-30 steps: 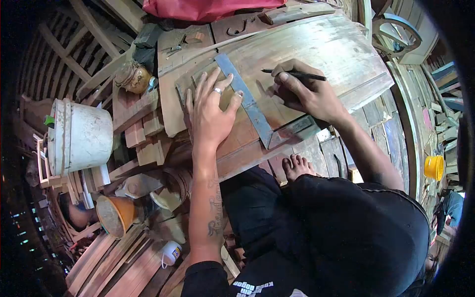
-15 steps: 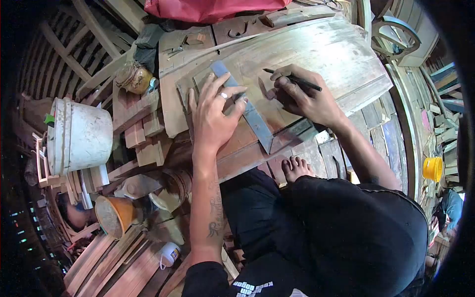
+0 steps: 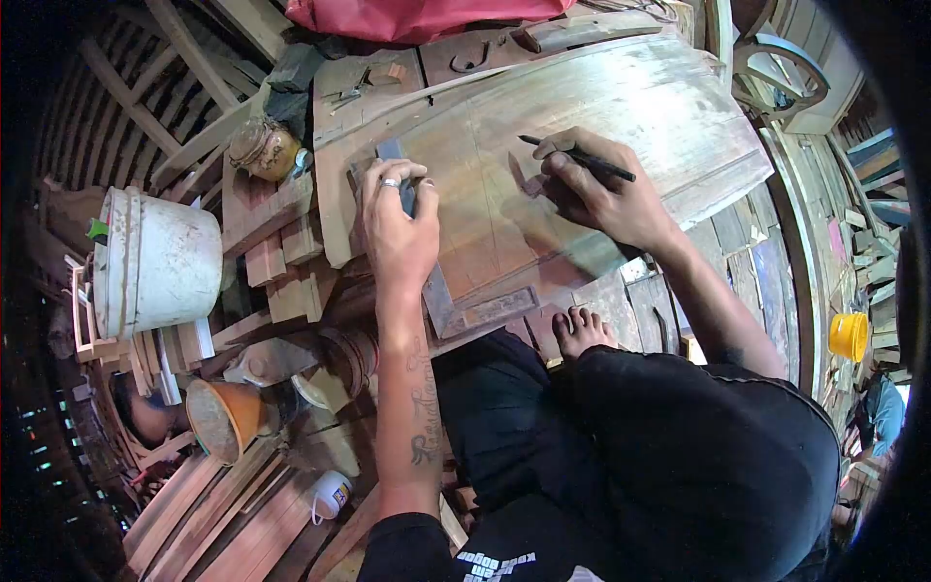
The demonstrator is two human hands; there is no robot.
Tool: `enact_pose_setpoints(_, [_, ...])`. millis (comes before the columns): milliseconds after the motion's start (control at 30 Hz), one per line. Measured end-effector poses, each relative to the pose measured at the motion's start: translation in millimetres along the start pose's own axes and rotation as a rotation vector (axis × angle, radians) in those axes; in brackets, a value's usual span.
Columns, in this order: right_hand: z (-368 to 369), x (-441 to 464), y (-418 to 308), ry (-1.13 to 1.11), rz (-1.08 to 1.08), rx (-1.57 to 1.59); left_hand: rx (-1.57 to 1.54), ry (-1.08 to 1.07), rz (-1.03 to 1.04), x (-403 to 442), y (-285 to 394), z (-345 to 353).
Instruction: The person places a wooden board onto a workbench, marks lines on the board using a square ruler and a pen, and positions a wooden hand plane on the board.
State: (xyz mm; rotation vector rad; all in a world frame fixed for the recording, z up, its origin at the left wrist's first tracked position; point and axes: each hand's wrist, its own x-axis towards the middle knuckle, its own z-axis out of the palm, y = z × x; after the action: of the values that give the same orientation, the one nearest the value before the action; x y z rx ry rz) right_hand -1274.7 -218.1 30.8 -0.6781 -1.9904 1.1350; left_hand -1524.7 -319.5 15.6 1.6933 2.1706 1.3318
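Note:
My left hand (image 3: 402, 218) is closed on a metal carpenter's square (image 3: 441, 296), its fingers curled round the long blade. The blade lies near the left part of a wide wooden panel (image 3: 475, 194), and its short arm extends right along the panel's near edge. In my right hand (image 3: 601, 189) is a black pencil (image 3: 606, 167), raised over the panel with its tip toward the upper left. The hand's shadow falls on the wood below. Faint straight lines show on the panel between my hands.
On the left stand a white bucket (image 3: 170, 262), a jar (image 3: 262, 147) and an orange container (image 3: 223, 417) among stacked wood pieces (image 3: 291, 247). Red cloth (image 3: 417, 19) lies at the back. A yellow bucket (image 3: 848, 335) and a person (image 3: 882, 412) are at far right.
My left hand and the square have slid left across the panel; the fingers, spread over the blade before, are now curled round it. My right hand stays nearly in place with the pencil.

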Motion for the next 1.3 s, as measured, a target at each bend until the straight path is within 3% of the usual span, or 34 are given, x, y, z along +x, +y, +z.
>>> enact_pose_setpoints(67, [-0.6, -0.7, -7.7, -0.023, 0.105, 0.064, -0.004, 0.006, 0.003, 0.6, -3.4, -0.4])
enact_pose_setpoints(167, [-0.5, -0.3, -1.5, -0.013, 0.033, 0.016, 0.007, 0.012, -0.009, -0.3, -5.1, 0.1])
enact_pose_setpoints(600, [-2.8, -2.0, -7.0, -0.018, 0.071, -0.016, -0.057, 0.051, 0.017, -0.2, -17.2, 1.5])
enact_pose_setpoints(700, [-4.3, -1.7, -12.3, -0.063, 0.193, 0.018, -0.070, 0.042, 0.005, -0.6, -13.6, -0.3])
enact_pose_setpoints(767, [-2.9, -2.2, -6.9, -0.026, 0.000, -0.073, -0.053, 0.036, 0.009, -1.3, -14.3, -0.4])
enact_pose_setpoints(1000, [0.0, -5.7, 0.1, -0.030, -0.096, -0.180, -0.088, -0.004, 0.017, -0.7, -14.0, -4.6])
enact_pose_setpoints(1133, [-3.1, -12.9, 1.0, -0.139, -0.288, -0.368, -0.112, -0.139, -0.034, 0.3, -13.7, -18.4])
enact_pose_setpoints(1300, [-3.8, -22.8, 0.0, -0.141, -0.331, -0.432, -0.079, -0.275, -0.031, -3.2, -12.4, -29.7])
